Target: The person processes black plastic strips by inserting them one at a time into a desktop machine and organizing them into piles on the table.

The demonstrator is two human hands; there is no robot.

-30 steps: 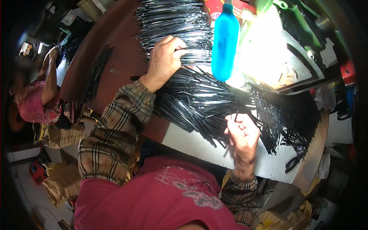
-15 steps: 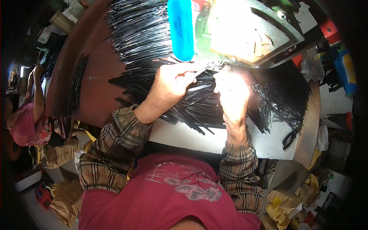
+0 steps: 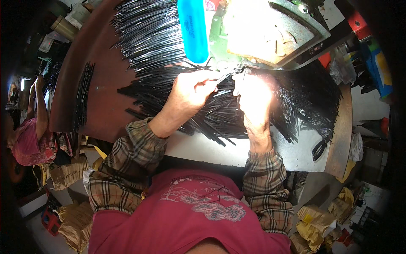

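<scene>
Pinched between thumb and forefinger of my left hand point(image 3: 186, 95) is a thin dark strip point(image 3: 223, 78), its far end at the small metal working head of a machine point(image 3: 215, 38). My right hand point(image 3: 256, 99) is closed close to that same metal part, right of the strip. Strong light washes out its fingers, and what they hold, if anything, cannot be made out. Below both hands a loose pile of black strips point(image 3: 211, 114) spreads over the white tabletop point(image 3: 198, 148).
A long blue piece point(image 3: 193, 31) stands upright beside the machine. Neater rows of strips point(image 3: 148, 34) lie at the far left, with a small bundle point(image 3: 83, 97) on the brown board point(image 3: 103, 101). Black-handled scissors point(image 3: 319, 150) rest at the right. Another person point(image 3: 31, 135) sits far left.
The view has shifted slightly, so the table and machine sit a little higher and further left. Both hands keep nearly the same place at the machine, the strip still in the left.
</scene>
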